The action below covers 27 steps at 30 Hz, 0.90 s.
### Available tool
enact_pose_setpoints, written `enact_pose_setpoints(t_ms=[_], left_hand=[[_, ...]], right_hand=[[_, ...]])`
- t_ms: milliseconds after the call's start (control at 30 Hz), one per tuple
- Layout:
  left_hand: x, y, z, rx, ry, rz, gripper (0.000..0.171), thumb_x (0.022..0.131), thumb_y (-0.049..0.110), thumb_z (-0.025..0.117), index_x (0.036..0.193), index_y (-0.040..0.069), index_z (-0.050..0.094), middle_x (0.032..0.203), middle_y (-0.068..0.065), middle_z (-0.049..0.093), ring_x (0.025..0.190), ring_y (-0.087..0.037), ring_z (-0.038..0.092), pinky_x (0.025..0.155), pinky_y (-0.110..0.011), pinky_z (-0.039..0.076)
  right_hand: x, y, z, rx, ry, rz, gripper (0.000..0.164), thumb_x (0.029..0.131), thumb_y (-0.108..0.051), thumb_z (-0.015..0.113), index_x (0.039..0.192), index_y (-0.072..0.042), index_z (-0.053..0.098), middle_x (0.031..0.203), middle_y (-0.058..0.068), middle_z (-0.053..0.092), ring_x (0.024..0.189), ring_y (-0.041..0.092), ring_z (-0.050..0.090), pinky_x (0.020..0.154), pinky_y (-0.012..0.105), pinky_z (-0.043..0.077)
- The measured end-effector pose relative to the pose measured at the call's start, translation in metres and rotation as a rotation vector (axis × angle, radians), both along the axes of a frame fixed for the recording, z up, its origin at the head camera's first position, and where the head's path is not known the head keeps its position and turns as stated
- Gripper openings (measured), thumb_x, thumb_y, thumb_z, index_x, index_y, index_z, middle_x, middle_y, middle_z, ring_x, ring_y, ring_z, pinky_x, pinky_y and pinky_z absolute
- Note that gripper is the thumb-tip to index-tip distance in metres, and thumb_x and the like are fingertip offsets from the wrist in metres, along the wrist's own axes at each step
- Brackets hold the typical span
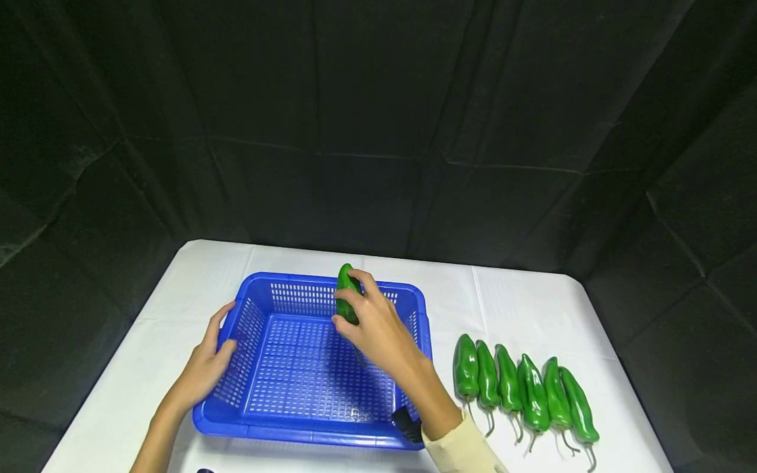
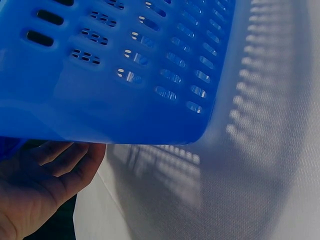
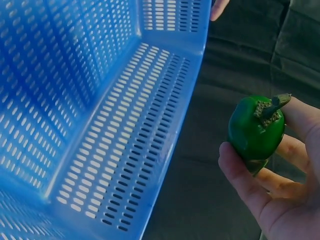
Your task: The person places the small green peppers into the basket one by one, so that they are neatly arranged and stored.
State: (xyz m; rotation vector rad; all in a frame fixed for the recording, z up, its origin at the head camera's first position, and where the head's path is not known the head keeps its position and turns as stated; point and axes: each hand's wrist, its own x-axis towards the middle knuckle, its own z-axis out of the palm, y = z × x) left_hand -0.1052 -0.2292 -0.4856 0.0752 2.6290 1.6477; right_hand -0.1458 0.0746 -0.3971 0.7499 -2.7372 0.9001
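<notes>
In the head view a blue plastic basket with slotted walls stands on the table, and no pepper lies on the part of its floor that shows. My left hand holds its left rim, thumb over the edge; the left wrist view shows fingers against that rim. A green chili pepper is pinched between the thumb and fingers of my right hand, above the far part of the basket. Its stem end faces the right wrist camera. Several more green peppers lie side by side on the right.
White cloth covers the table. Black fabric hangs behind it and along both sides. A small dark object just shows at the bottom edge of the head view.
</notes>
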Motion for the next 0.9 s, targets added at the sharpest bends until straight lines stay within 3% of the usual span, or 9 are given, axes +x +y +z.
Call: enact_pose_setpoints(t_ms=[900], left_hand=[[0.001,0.002,0.001,-0.019,0.01,0.004,0.067,0.1,0.008,0.038,0.159,0.024,0.013,0.134,-0.037,0.048,0.086,-0.035,0.062,0.065,-0.043,0.05]], right_hand=[[-0.002,-0.037,-0.021,0.103,0.002,0.13,0.033,0.093,-0.021,0.068,0.123,-0.008,0.069,0.148,0.013,0.04,0.107,0.026,0.06,0.075,0.024,0.055]])
